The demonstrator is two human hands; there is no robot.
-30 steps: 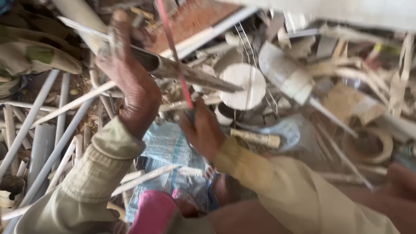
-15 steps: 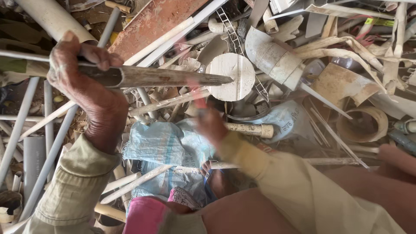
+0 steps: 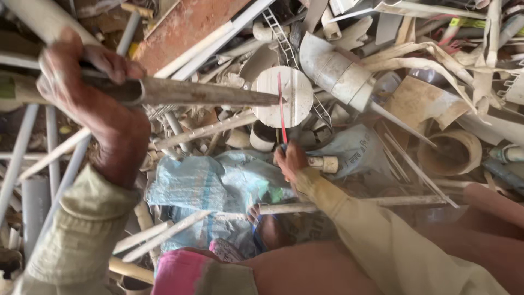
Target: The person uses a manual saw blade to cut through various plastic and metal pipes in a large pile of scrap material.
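**Both hands gripping above a scrap pile**

The left hand wraps fully around a dull grey-brown pipe, which runs rightward to a round white plastic disc. The right hand pinches a thin red blade-like strip, held upright against that disc. A pale blue woven sack lies near, under white pipe offcuts.
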